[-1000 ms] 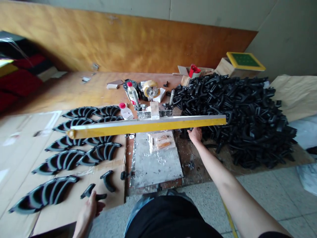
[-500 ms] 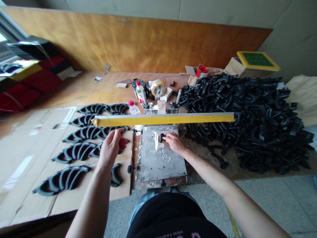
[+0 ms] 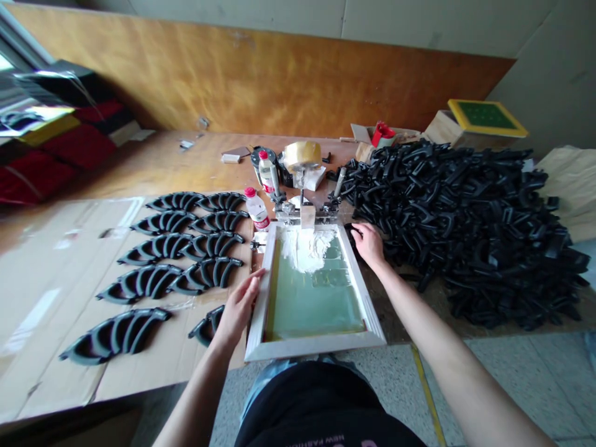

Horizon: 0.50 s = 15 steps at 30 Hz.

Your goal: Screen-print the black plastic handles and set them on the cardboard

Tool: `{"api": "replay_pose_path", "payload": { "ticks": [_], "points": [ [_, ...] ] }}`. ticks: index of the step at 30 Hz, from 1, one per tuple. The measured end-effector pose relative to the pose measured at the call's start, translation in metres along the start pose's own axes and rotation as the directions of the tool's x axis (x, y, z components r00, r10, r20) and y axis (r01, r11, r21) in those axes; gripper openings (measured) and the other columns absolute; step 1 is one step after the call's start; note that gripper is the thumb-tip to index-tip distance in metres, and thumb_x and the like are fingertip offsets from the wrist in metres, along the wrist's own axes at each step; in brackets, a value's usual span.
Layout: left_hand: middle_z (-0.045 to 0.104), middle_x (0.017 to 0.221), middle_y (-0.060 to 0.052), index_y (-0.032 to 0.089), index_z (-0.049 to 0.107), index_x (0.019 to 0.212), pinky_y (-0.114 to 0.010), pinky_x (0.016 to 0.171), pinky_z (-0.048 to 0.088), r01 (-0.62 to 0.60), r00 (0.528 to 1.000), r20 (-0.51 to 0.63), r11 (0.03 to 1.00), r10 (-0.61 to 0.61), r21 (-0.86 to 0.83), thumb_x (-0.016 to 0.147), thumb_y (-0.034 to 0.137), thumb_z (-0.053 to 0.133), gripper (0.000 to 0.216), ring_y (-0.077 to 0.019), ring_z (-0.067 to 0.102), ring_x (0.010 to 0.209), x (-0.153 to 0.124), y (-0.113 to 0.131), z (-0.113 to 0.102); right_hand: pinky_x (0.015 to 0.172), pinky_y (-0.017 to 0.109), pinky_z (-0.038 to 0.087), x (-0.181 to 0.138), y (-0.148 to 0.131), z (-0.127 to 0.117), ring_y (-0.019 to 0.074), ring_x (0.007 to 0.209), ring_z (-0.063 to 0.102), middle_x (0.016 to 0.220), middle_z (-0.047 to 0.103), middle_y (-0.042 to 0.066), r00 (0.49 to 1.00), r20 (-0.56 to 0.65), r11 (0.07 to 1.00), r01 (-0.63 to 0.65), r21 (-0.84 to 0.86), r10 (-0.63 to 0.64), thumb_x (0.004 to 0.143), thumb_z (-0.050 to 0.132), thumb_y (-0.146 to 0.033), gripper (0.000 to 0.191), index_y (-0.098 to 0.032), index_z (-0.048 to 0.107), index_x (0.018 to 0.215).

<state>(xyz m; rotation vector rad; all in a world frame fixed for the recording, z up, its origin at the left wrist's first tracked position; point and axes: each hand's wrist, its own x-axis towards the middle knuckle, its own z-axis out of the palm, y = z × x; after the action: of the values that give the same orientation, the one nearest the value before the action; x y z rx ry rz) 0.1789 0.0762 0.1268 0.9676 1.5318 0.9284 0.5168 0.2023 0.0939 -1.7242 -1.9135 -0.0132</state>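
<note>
A screen-printing frame (image 3: 319, 344) lies lowered over the work plate, its pale green mesh (image 3: 307, 310) carrying a thick smear of white ink (image 3: 310, 248) near the far end. My left hand (image 3: 238, 309) is at the frame's left edge, its thumb and fingers closed against the rim. To the right of the frame, my right hand (image 3: 369, 244) is at the near edge of a heap of black plastic parts (image 3: 447, 217). Its fingers pinch a black part (image 3: 351, 234), mostly hidden by the hand and the frame.
Rows of curved black pieces (image 3: 153, 248) lie on cardboard (image 3: 51, 273) at left. Behind the frame stand a hinge clamp (image 3: 310, 215), bottles with red caps (image 3: 257, 209) and a tape roll (image 3: 302, 155). A green screen in a yellow frame (image 3: 488, 117) rests at back right.
The frame has swung down from its raised position and covers the plate. My left hand has moved from the rows to its edge; my right hand has left the plate for the heap.
</note>
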Motion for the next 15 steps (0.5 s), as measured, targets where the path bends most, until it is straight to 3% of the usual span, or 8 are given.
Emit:
{"api": "replay_pose_path", "payload": {
  "ticks": [2,4,7,10,12,15],
  "points": [
    [0.068,0.082,-0.003,0.019,0.051,0.138,-0.025,0.057,0.044,0.042,0.999,0.017,0.999,-0.042,-0.005,0.071,0.062,0.065,0.081,-0.0177,0.06,0.067,0.005,-0.026,0.005,0.11,0.048,0.037,0.024,-0.022,0.005,0.0288,0.129,0.046,0.139,0.05,0.015,0.993,0.005,0.987,0.117,0.108,-0.118,0.085,0.064,-0.02,0.053,-0.017,0.052,0.136],
    [0.067,0.076,-0.002,0.019,0.045,0.143,-0.026,0.056,0.045,0.043,0.999,0.02,0.999,-0.044,0.029,0.071,0.057,0.066,0.085,-0.0178,0.06,0.063,0.013,-0.047,0.01,0.111,0.047,0.035,0.043,-0.052,0.019,0.0287,0.132,0.04,0.141,0.046,0.014,0.959,0.069,0.953,0.261,0.154,-0.274,0.083,0.069,-0.023,0.061,-0.019,0.046,0.139],
    [0.068,0.079,-0.003,0.019,0.047,0.141,-0.028,0.061,0.048,0.024,0.999,0.019,0.997,-0.026,0.078,0.074,0.055,0.064,0.078,-0.0197,0.064,0.07,0.025,-0.067,0.01,0.095,0.037,0.044,0.051,-0.083,0.04,0.0245,0.109,0.054,0.112,0.062,0.011,0.89,0.272,0.931,0.351,0.101,-0.365,0.084,0.066,-0.02,0.031,-0.017,0.061,0.114],
    [0.071,0.087,-0.005,0.021,0.047,0.141,-0.03,0.07,0.051,0.034,0.999,0.029,0.997,-0.036,0.075,0.077,0.055,0.063,0.075,-0.0209,0.066,0.078,0.03,-0.077,0.007,0.082,0.03,0.045,0.031,-0.086,0.041,0.021,0.091,0.058,0.093,0.065,0.008,0.821,0.401,0.906,0.418,0.066,-0.407,0.086,0.06,-0.017,0.008,-0.016,0.064,0.093],
    [0.071,0.086,-0.004,0.021,0.048,0.141,-0.032,0.073,0.051,0.038,0.999,0.02,0.997,-0.04,0.068,0.077,0.055,0.063,0.074,-0.0213,0.066,0.079,0.03,-0.079,0.006,0.079,0.029,0.043,0.012,-0.079,0.029,0.0204,0.089,0.058,0.092,0.065,0.008,0.733,0.431,0.839,0.53,0.124,-0.526,0.084,0.057,-0.012,0.009,-0.016,0.063,0.09],
    [0.071,0.082,-0.004,0.019,0.054,0.136,-0.032,0.076,0.051,0.028,1.0,-0.013,0.998,-0.027,0.055,0.075,0.053,0.066,0.071,-0.0229,0.066,0.082,0.029,-0.078,0.007,0.074,0.028,0.043,-0.002,-0.073,0.009,0.0193,0.085,0.058,0.087,0.065,0.005,0.548,0.479,0.709,0.652,0.27,-0.686,0.08,0.058,-0.01,0.012,-0.018,0.064,0.086]
  ]
}}
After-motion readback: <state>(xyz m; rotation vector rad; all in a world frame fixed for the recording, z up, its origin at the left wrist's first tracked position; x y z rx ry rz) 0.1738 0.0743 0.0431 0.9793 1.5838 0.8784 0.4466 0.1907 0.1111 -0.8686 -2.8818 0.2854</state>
